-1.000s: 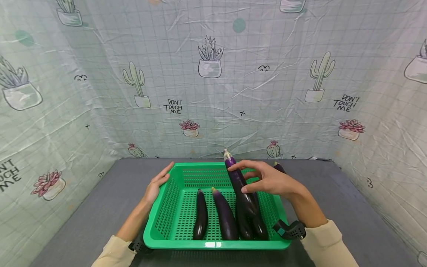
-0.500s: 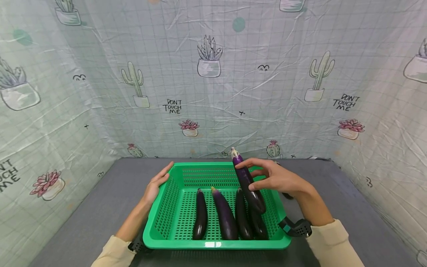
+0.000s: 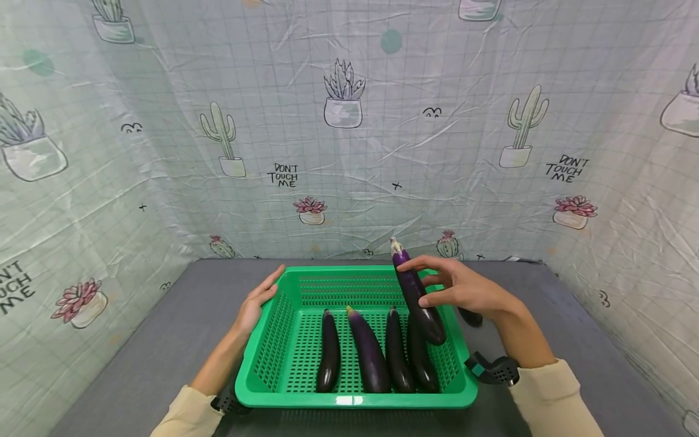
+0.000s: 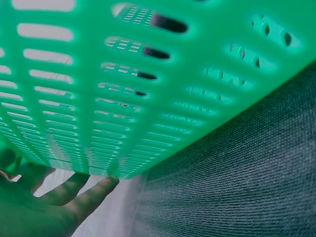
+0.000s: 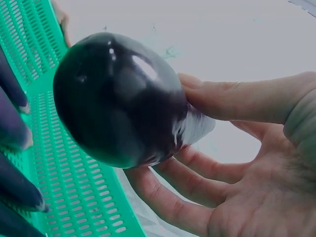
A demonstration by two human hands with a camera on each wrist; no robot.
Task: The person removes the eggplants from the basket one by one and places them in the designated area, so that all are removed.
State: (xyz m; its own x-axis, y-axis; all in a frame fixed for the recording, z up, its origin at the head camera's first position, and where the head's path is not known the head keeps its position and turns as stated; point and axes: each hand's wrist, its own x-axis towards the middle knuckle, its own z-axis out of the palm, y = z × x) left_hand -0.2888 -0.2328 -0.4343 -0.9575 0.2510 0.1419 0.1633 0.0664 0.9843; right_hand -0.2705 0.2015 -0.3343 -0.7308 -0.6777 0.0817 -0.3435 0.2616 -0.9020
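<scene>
And the right hand (image 3: 461,290) has an eggplant (image 3: 411,289) pinched between thumb and fingers, above the right end of the green basket (image 3: 349,400)! Left hand (image 3: 255,304), fingers out straight, rests along the left rim. Inside, four more eggplants (image 3: 329,358) lie side by side, slotted floor showing widest to their left. One outlying eggplant (image 3: 471,317) sits just beyond the right rim; grey table (image 3: 180,328) spreads both sides. The grip falls about mid-length: stem end slanting up and away, thick end jutting below the thumb.
</scene>
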